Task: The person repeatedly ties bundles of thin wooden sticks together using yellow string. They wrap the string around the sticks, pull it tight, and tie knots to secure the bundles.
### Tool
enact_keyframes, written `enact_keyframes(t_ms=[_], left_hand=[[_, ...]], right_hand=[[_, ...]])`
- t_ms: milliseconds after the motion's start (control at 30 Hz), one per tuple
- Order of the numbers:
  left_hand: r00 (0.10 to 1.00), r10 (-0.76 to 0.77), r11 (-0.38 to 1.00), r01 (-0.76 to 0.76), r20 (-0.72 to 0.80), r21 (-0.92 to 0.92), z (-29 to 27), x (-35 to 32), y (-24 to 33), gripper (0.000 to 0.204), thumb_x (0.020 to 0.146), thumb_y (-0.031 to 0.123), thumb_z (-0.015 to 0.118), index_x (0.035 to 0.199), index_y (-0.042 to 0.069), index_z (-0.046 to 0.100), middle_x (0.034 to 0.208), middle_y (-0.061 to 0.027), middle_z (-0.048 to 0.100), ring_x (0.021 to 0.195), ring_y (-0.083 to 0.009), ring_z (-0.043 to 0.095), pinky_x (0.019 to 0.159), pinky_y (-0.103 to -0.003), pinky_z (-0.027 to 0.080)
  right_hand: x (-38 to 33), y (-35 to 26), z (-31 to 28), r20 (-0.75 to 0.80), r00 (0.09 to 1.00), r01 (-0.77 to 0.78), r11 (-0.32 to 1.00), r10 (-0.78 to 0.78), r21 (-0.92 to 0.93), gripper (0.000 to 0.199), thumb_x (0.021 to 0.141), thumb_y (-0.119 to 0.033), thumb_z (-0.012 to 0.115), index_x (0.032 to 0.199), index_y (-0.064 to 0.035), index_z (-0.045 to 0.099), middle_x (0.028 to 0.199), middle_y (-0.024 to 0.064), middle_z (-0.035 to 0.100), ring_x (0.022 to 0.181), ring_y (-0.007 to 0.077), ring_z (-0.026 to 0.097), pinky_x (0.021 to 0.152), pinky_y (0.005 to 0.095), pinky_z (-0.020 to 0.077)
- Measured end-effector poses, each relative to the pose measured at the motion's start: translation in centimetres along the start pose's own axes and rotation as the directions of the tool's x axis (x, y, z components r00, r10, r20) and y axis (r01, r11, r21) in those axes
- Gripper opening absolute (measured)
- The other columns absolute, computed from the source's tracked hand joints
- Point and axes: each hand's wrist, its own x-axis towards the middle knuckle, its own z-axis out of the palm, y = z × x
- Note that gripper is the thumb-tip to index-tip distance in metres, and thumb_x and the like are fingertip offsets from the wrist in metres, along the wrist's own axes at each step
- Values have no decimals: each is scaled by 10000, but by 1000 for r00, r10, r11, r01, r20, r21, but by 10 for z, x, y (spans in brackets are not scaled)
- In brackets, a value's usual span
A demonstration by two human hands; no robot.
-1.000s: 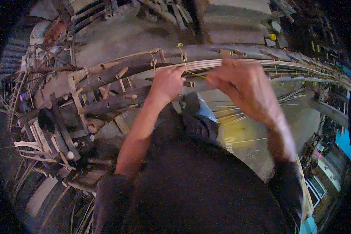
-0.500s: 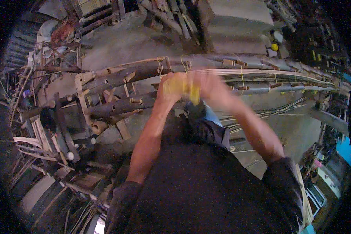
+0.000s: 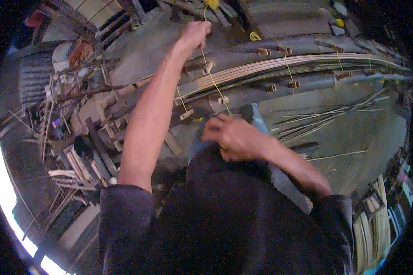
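Note:
A thin yellow cord [image 3: 215,86] stretches across a bundle of long, pale split strips [image 3: 261,64] that lies between two dark poles. My left hand [image 3: 197,34] is reached out past the far pole [image 3: 307,43], its fingers closed on the cord. Beyond that fist, a bright yellow tuft of cord [image 3: 211,4] shows at the top edge. My right hand [image 3: 236,137], slightly blurred, is close to my body on the near side. Its fingers are curled around the cord's near end, just below the near pole [image 3: 261,93]. Small wooden pegs [image 3: 223,100] stick out from both poles along the cord.
Other yellow ties [image 3: 288,68] cross the strips farther right. Loose thin sticks [image 3: 326,117] lie on the floor at right. Stacked wood pieces [image 3: 78,165] and a corrugated sheet [image 3: 34,85] are at left. More pale strips [image 3: 374,229] stand at lower right.
The hands, close together over the poles with yellow material before, are now far apart. My left hand has moved away from me, my right hand toward my body, with the cord stretched between them.

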Motion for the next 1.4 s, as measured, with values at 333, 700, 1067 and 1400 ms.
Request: enact_keyframes(t_ms=[333, 700, 1067, 1400], left_hand=[[606, 792, 468, -683, 77, 562, -58, -106, 15, 401, 922, 385, 514, 1112, 52, 633, 1124, -176, 624, 1053, -363, 589, 907, -440, 473], [787, 618, 773, -607, 1, 181, -73, -281, -15, 242, 843, 233, 618, 1012, 59, 619, 949, -155, 653, 828, -360, 637, 692, -472, 505], [523, 797, 576, -507, -302, 641, -14, -177, -147, 223, 869, 257, 599, 928, 49, 653, 865, -149, 663, 811, -339, 644, 726, -420, 529], [896, 430, 746, -284, -109, 602, -29, -186, -124, 316, 870, 336, 568, 897, 48, 697, 788, -216, 662, 722, -392, 646, 696, -501, 520]], right_hand=[[24, -115, 66, -301, 878, -270, 904, 373, 332, 427, 737, -112, 627, 1157, -56, 577, 1114, 167, 605, 1025, 371, 575, 848, 413, 499], [28, 16, 166, -162, 664, -447, 561, 730, 696, 237, 919, -197, 587, 1090, -37, 622, 948, 75, 656, 856, 214, 611, 811, 330, 479], [210, -106, -29, 67, 987, 163, 862, -149, -481, 185, 841, -206, 596, 933, -71, 681, 926, 102, 637, 886, 301, 627, 766, 391, 519], [219, 61, -44, -455, 784, -558, 800, 422, -220, 368, 779, -419, 618, 750, -67, 722, 702, 135, 673, 655, 293, 661, 644, 404, 534]])
